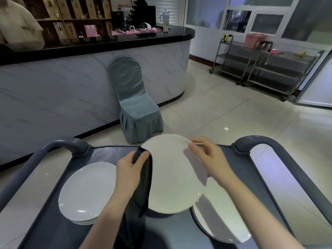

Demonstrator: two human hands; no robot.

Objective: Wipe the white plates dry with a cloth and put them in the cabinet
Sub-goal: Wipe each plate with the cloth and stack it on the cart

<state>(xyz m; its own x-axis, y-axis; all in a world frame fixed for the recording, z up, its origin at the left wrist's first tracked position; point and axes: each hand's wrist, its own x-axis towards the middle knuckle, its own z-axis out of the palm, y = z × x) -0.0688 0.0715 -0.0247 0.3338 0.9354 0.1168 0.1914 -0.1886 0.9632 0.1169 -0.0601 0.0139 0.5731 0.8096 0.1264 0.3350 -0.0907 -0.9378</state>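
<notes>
I hold a white plate tilted above a dark grey cart. My left hand grips a dark cloth against the plate's left rim; the cloth hangs down past my wrist. My right hand pinches the plate's upper right rim. A stack of white plates lies on the cart at the left. Another white plate lies on the right, partly under my right forearm.
The cart has raised handles at its far left and far right. Beyond it stand a covered blue-grey chair and a marble-fronted counter. Steel trolleys stand at the back right. A person stands behind the counter.
</notes>
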